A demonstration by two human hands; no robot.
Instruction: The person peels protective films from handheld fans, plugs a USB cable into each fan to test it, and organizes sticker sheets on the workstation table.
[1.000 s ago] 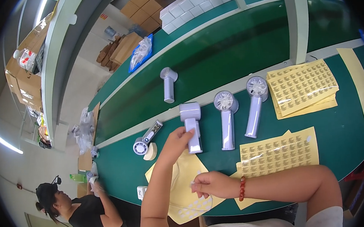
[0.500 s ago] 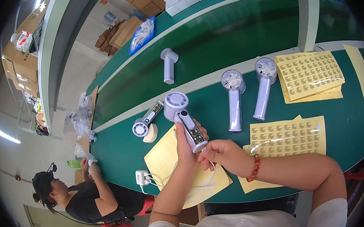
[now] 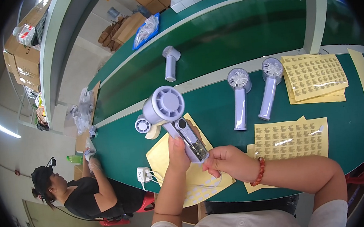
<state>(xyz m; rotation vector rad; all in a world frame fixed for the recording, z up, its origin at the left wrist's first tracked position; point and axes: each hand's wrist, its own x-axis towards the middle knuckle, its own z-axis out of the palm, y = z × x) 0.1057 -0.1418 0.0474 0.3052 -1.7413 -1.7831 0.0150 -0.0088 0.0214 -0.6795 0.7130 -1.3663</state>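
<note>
As a person works at a green table (image 3: pixel 124 170), seen from above through a round, wide lens, their left hand (image 3: pixel 181 151) wraps around the handle of a pale lilac handheld fan (image 3: pixel 187 134), thumb against its left side. The fan is raised over the near side of the table, tilted, with its round vented head up and to the left; a section of its handle shows dark circuit parts. The right hand (image 3: pixel 229 163), with a red beaded bracelet (image 3: pixel 260 171) at the wrist, pinches thumb and fingertips together at the foot of that handle, around the end of a white cable (image 3: pixel 216 183); the fingers hide the plug, so whether it sits in the fan cannot be told. Below the hands lies a yellow sheet (image 3: pixel 159 157) with pale oval spots, and at its left edge is a white charger block (image 3: pixel 143 174) with cables. Just behind the held fan are a second fan (image 3: pixel 142 125), partly hidden, and a cream-coloured piece (image 3: pixel 153 133). To the right, two more fans (image 3: pixel 239 105) lie side by side, near yellow label sheets (image 3: pixel 294 143); another fan (image 3: pixel 170 68) lies farther back, beyond a pale rail. At the far left, a co-worker (image 3: pixel 86 198) in a black cap and black top sits at the same table
</note>
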